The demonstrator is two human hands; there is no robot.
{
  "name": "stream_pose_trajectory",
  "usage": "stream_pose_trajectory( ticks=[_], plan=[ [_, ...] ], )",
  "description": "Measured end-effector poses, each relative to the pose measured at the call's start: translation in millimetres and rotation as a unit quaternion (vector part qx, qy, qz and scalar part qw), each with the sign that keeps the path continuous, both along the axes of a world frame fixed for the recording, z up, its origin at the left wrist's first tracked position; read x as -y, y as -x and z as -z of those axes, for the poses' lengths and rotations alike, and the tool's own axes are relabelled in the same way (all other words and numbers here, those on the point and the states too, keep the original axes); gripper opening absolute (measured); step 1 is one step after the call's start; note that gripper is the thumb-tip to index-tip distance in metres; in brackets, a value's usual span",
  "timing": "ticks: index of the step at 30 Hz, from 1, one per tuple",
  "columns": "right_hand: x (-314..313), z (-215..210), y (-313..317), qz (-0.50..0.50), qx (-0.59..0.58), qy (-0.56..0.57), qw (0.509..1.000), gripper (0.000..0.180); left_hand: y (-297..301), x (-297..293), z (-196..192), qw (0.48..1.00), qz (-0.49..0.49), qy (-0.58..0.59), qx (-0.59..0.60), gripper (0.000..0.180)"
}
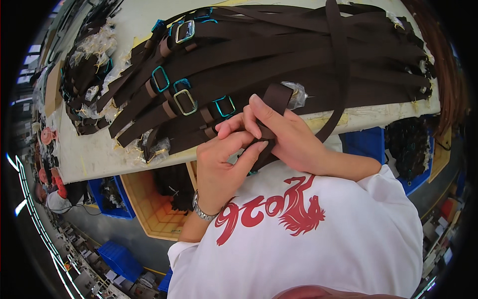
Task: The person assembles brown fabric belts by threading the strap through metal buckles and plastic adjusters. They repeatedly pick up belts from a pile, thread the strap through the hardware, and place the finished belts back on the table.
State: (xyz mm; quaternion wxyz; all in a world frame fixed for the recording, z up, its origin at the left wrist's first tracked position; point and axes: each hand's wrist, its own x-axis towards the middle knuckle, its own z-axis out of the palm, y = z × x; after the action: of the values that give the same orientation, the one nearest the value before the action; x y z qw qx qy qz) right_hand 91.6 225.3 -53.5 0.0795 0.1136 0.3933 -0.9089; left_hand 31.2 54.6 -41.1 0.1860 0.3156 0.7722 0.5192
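Close to my chest, at the front edge of the table, both hands are closed on a dark brown webbing strap (278,96). My left hand (222,164) pinches it between thumb and fingertips, low and near the shirt. My right hand (294,137) grips the strap just above, with a folded section standing up past the thumb. Part of the strap is hidden between the fingers. One length of it seems to run down in front of the shirt. Just beyond my hands lies a strap pile (279,55), with a rectangular metal buckle (185,102) among several at its left end.
The pale table (94,162) has a front edge right by my hands. Clear plastic wrap (297,94) sits beside the right hand. Another heap of wrapped straps (87,84) lies at the left. Below are a wooden bin (144,212) and a blue crate (366,147).
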Motion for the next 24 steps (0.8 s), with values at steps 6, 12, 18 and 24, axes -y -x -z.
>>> stream_pose_trajectory(
  ticks=[6,12,18,24],
  plan=[
    [5,-1,-6,-0.004,-0.005,0.015,1.000,0.065,-5,-6,5,0.957,-0.019,-0.004,-0.289,0.017],
    [18,5,-10,0.036,-0.057,-0.053,0.996,0.063,-5,-16,30,0.935,-0.089,-0.051,-0.340,0.012],
    [9,-2,-18,-0.046,-0.081,-0.124,0.988,0.041,-7,-3,10,0.965,-0.034,0.013,-0.261,0.013],
    [8,-17,-20,-0.079,-0.091,-0.150,0.981,0.037,18,50,-63,0.930,0.117,0.113,-0.329,0.026]
  ],
)
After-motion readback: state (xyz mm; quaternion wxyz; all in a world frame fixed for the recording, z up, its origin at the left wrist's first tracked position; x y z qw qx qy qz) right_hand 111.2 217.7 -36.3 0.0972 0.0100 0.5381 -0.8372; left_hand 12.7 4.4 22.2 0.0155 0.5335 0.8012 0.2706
